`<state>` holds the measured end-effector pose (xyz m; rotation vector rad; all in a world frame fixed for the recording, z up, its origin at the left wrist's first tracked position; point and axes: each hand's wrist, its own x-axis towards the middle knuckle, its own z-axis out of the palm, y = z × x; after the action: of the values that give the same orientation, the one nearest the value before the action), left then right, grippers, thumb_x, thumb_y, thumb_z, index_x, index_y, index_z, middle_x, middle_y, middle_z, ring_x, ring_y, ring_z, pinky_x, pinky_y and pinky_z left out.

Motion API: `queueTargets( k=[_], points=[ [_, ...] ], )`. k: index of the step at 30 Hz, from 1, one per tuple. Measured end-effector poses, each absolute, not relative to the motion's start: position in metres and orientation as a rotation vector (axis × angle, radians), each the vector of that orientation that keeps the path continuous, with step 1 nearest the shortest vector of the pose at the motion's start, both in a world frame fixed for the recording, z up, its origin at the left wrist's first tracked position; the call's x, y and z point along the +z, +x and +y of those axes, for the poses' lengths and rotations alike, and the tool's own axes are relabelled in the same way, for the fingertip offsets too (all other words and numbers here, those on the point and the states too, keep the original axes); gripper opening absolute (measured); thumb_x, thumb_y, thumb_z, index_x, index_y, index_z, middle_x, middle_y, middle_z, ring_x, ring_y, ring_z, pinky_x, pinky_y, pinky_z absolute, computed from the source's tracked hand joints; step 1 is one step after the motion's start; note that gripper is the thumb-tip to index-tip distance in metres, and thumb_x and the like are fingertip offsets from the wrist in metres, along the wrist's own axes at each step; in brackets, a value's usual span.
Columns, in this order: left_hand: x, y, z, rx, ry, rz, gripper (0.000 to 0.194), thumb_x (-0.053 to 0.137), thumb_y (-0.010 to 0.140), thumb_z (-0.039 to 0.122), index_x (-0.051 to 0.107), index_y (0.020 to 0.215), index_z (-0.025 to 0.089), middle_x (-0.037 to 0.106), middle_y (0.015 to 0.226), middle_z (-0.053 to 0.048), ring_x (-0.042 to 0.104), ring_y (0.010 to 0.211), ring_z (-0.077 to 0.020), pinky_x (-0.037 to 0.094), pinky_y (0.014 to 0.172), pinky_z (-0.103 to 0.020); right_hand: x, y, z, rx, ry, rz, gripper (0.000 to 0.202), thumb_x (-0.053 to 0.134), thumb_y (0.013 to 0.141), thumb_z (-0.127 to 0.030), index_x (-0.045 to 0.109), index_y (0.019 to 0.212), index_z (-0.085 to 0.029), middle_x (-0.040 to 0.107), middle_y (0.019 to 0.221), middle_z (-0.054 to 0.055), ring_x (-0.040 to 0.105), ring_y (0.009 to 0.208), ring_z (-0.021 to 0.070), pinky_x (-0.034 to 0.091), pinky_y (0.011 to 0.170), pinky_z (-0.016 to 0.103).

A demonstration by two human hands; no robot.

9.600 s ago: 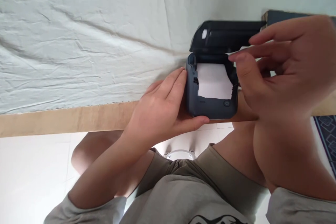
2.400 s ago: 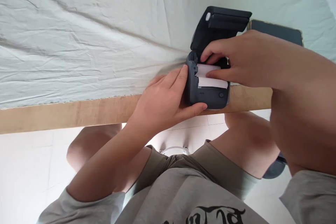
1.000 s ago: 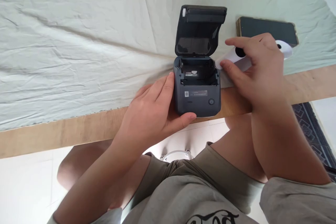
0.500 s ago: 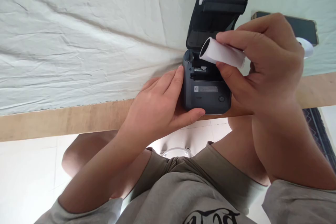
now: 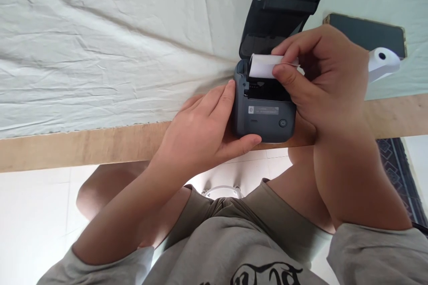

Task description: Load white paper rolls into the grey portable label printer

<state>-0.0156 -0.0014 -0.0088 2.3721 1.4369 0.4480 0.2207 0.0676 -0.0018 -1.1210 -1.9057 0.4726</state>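
The white paper roll (image 5: 262,67) lies crosswise above the open well of the printer (image 5: 264,133), pinched in the right hand's (image 5: 329,75) thumb-and-finger grip, and could seat askew if its right end (partly hidden by those fingers) dips first. The left hand's (image 5: 199,127) grip clasps the printer's left side and front; should it slacken, pressing down might tip the printer, whose front reaches the edge of the desk (image 5: 83,149). Beyond the right wrist stands a second roll (image 5: 384,69), beside a phone (image 5: 369,35).
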Motion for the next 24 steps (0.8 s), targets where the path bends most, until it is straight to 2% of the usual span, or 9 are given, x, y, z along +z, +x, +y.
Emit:
queueTargets(
  k=[4, 5, 7, 9, 11, 14, 17, 20, 24],
  points=[
    [-0.01, -0.016, -0.002, 0.459, 2.394, 1.429, 0.1, 0.059, 0.108, 0.073, 0.042, 0.174, 0.001, 0.058, 0.173, -0.026, 0.065, 0.151, -0.0426, 0.054, 0.129, -0.054, -0.002, 0.223, 0.06, 0.4, -1.03, -1.926, 0.014, 0.073, 0.098, -0.031, 0.065, 0.091, -0.022, 0.076, 0.112, 0.006, 0.073, 0.11, 0.0177, 0.06, 0.101, 0.04],
    [-0.01, -0.016, -0.002, 0.478, 2.398, 1.42, 0.102, 0.058, 0.108, 0.073, 0.039, 0.175, -0.001, 0.059, 0.172, -0.027, 0.066, 0.15, -0.0432, 0.055, 0.128, -0.055, -0.002, 0.224, 0.058, 0.373, -0.997, -1.936, 0.013, 0.073, 0.097, -0.029, 0.066, 0.09, -0.021, 0.076, 0.113, 0.006, 0.073, 0.111, 0.0176, 0.061, 0.103, 0.04],
    [-0.01, -0.016, -0.003, 0.53, 2.399, 1.386, 0.103, 0.058, 0.11, 0.071, 0.032, 0.179, -0.001, 0.061, 0.169, -0.027, 0.067, 0.147, -0.0428, 0.057, 0.125, -0.056, -0.004, 0.227, 0.055, 0.331, -0.904, -1.974, 0.013, 0.075, 0.095, -0.029, 0.067, 0.089, -0.021, 0.077, 0.111, 0.005, 0.072, 0.106, 0.0165, 0.062, 0.096, 0.038],
    [-0.01, -0.016, -0.004, 0.57, 2.408, 1.357, 0.09, 0.059, 0.112, 0.065, 0.038, 0.181, 0.011, 0.065, 0.165, -0.022, 0.07, 0.144, -0.0414, 0.06, 0.121, -0.056, -0.007, 0.231, 0.055, 0.304, -0.817, -2.052, 0.011, 0.075, 0.094, -0.028, 0.068, 0.09, -0.021, 0.076, 0.11, 0.003, 0.072, 0.103, 0.0149, 0.062, 0.089, 0.034],
    [-0.01, -0.016, -0.004, 0.579, 2.437, 1.343, 0.07, 0.058, 0.114, 0.062, 0.054, 0.174, 0.027, 0.067, 0.161, -0.018, 0.072, 0.139, -0.0405, 0.062, 0.116, -0.058, -0.011, 0.235, 0.057, 0.286, -0.753, -2.136, 0.009, 0.073, 0.095, -0.03, 0.069, 0.092, -0.023, 0.075, 0.117, 0.004, 0.072, 0.106, 0.0146, 0.063, 0.087, 0.033],
    [-0.01, -0.018, -0.005, 0.598, 2.472, 1.322, 0.057, 0.058, 0.115, 0.061, 0.066, 0.165, 0.036, 0.067, 0.158, -0.017, 0.074, 0.134, -0.0378, 0.061, 0.117, -0.058, -0.019, 0.239, 0.058, 0.284, -0.741, -2.132, 0.02, 0.065, 0.101, -0.04, 0.074, 0.094, -0.024, 0.072, 0.13, 0.007, 0.069, 0.117, 0.0181, 0.064, 0.096, 0.036],
    [-0.01, -0.019, -0.004, 0.626, 2.476, 1.294, 0.055, 0.061, 0.115, 0.059, 0.067, 0.165, 0.036, 0.067, 0.159, -0.017, 0.074, 0.135, -0.0357, 0.06, 0.12, -0.057, -0.023, 0.238, 0.057, 0.237, -0.805, -2.01, 0.029, 0.06, 0.106, -0.047, 0.076, 0.097, -0.024, 0.07, 0.125, 0.009, 0.068, 0.12, 0.0203, 0.064, 0.104, 0.041],
    [-0.011, -0.018, -0.004, 0.633, 2.473, 1.296, 0.056, 0.064, 0.114, 0.058, 0.068, 0.164, 0.034, 0.067, 0.158, -0.019, 0.074, 0.135, -0.0379, 0.061, 0.118, -0.06, -0.024, 0.236, 0.056, 0.265, -0.85, -2.013, 0.021, 0.066, 0.104, -0.044, 0.078, 0.105, -0.027, 0.069, 0.121, 0.008, 0.068, 0.12, 0.0195, 0.063, 0.107, 0.041],
    [-0.01, -0.015, -0.004, 0.615, 2.471, 1.307, 0.056, 0.068, 0.112, 0.053, 0.068, 0.164, 0.033, 0.068, 0.157, -0.019, 0.074, 0.136, -0.0384, 0.061, 0.119, -0.061, -0.022, 0.237, 0.056, 0.269, -0.8, -2.075, 0.019, 0.068, 0.103, -0.042, 0.082, 0.106, -0.03, 0.072, 0.123, 0.007, 0.07, 0.117, 0.0184, 0.061, 0.094, 0.038]
  ],
)
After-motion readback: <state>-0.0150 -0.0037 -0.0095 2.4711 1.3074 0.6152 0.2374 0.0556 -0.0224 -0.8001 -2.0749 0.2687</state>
